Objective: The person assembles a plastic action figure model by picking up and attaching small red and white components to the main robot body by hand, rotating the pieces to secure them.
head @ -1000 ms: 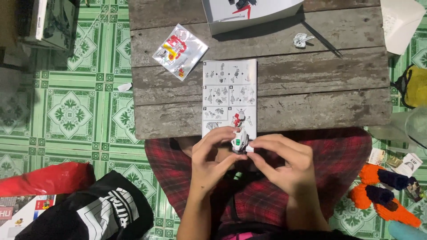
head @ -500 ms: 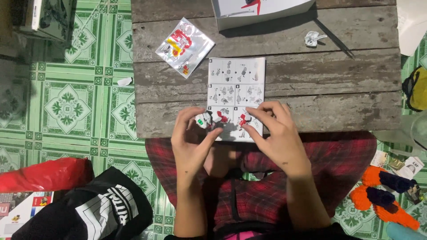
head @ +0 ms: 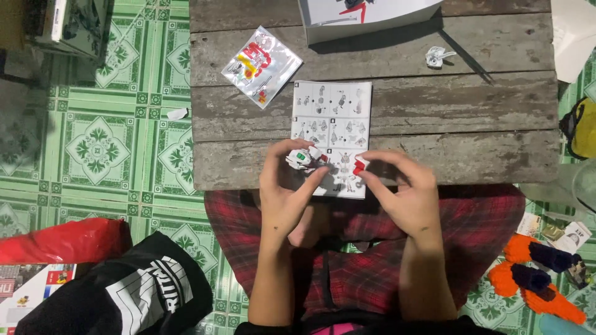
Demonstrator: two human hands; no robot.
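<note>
Small white toy figure [head: 302, 159] with a green spot and red bits, pinched between thumb and fingertips of the left hand [head: 287, 193], right at the near edge of the wooden table [head: 447, 118]. Sitting just over the lower left corner of the instruction sheet [head: 331, 115]. Tiny red and white piece [head: 359, 166] pinched in the fingertips of the right hand [head: 406, 195], just beside the figure but not touching it, a small gap between the 2. Both hands hovering over the bottom of the sheet, wrists over a lap in red plaid trousers [head: 360, 273].

Sheet lying flat in the middle of the table, covered in little step drawings. Further up and left, a torn foil packet [head: 261, 65] with red and yellow parts showing. Up top, a white box [head: 366, 15] cut off by the frame edge, and to its right 1 loose white part [head: 436, 56], well apart from the hands.

Around the table: green patterned floor tiles [head: 93, 142], a black bag with white print [head: 136, 291] at lower left, something red [head: 56, 239] next to it, and an orange and dark blue toy [head: 534, 276] at lower right.
</note>
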